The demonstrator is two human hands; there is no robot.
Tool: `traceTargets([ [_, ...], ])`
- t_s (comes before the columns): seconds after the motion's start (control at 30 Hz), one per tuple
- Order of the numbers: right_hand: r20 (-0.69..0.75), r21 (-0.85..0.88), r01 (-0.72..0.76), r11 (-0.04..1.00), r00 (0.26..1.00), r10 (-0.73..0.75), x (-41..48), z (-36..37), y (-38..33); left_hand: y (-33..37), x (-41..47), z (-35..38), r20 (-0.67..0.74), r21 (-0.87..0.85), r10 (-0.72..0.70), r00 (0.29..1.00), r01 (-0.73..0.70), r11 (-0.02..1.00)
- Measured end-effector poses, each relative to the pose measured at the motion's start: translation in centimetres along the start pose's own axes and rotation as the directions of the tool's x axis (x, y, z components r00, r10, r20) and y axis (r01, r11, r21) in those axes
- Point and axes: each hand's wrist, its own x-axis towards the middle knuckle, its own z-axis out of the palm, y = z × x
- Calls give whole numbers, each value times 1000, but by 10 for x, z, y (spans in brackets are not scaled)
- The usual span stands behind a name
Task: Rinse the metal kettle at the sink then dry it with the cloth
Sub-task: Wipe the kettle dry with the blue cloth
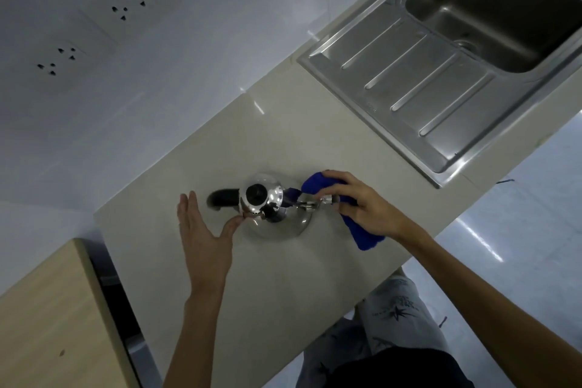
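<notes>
The shiny metal kettle [267, 201] stands upright on the beige counter [283, 135], with its black handle pointing left and its spout pointing right. My right hand [356, 198] holds the blue cloth [362, 235] bunched around the tip of the spout. My left hand [201, 230] is spread flat just left of the kettle, its thumb touching the kettle's near side, gripping nothing.
The steel sink [504, 19] with a ribbed draining board [409, 82] lies at the far right of the counter. A wooden surface [53, 318] adjoins the counter at lower left. Wall sockets [94, 31] sit on the white wall behind.
</notes>
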Motion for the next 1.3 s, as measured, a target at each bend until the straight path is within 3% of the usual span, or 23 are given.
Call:
traceTargets([
  [0.17,-115,125,-57,991,991,71,-26,30,0,15,26,2,22,-6,64,998,-64,998],
  [0.37,-174,254,-51,966,980,98,-40,57,-7,32,28,3,-6,-102,32,999,-33,994],
  [0.47,-327,412,-112,904,908,262,-25,48,-9,51,22,14,61,-188,-42,997,53,981],
  [0.53,-351,511,-142,847,866,357,-1,43,-13,63,23,25,119,-200,-86,989,108,974],
  [0.63,-297,544,-157,824,883,364,42,49,-13,80,25,38,159,-148,-186,970,210,966],
  [0.77,-160,540,-162,826,944,289,83,68,-9,82,37,40,164,-120,-185,969,206,971],
  [0.93,1,563,-321,762,922,388,101,61,-12,82,48,43,127,-66,-176,976,186,980],
  [1.03,-90,566,-200,800,949,301,78,66,-47,76,49,48,85,-11,-158,984,160,987],
  [1.17,-275,238,139,961,959,-71,45,84,-71,79,49,47,124,96,-109,986,98,991],
  [1.2,-249,234,121,965,967,-61,56,80,-66,80,48,48,141,119,-88,986,71,990],
  [1.3,-16,355,-225,907,969,247,100,55,-47,80,48,47,135,81,-85,987,75,994],
])
